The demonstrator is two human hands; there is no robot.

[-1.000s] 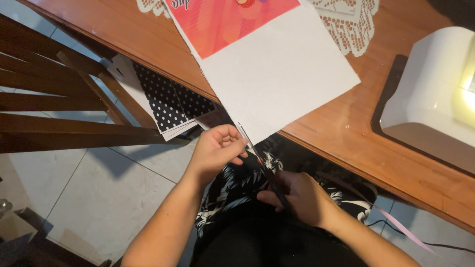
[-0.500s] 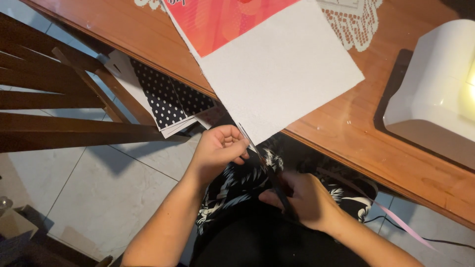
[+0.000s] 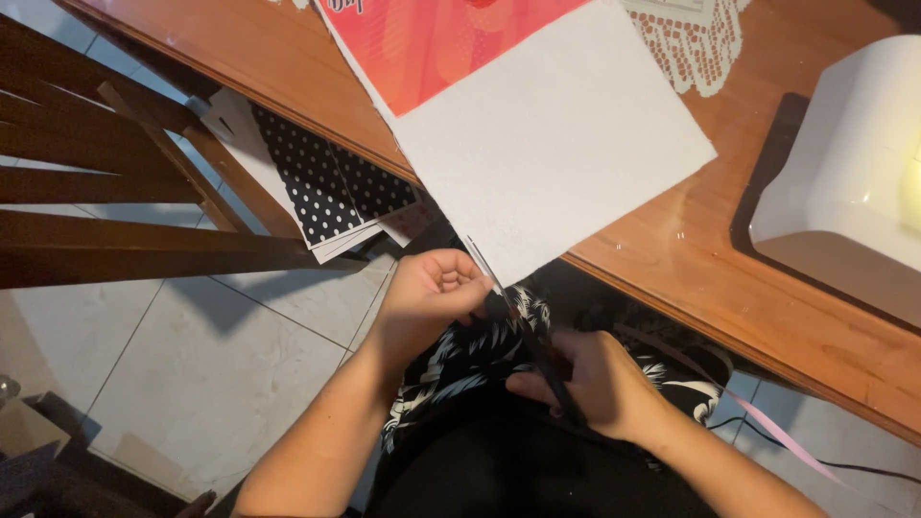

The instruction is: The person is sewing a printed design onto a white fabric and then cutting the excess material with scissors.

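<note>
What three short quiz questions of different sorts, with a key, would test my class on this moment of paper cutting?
1. True or false: the white sheet lies partly over the edge of the wooden table.
2. Which hand holds the scissors? A) left hand B) right hand
3. What pattern shows on the paper hanging below the table edge?

Key: 1. True. 2. B. 3. White dots on black.

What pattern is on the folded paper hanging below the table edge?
White polka dots on black folded paper, seen in the head view.
</note>
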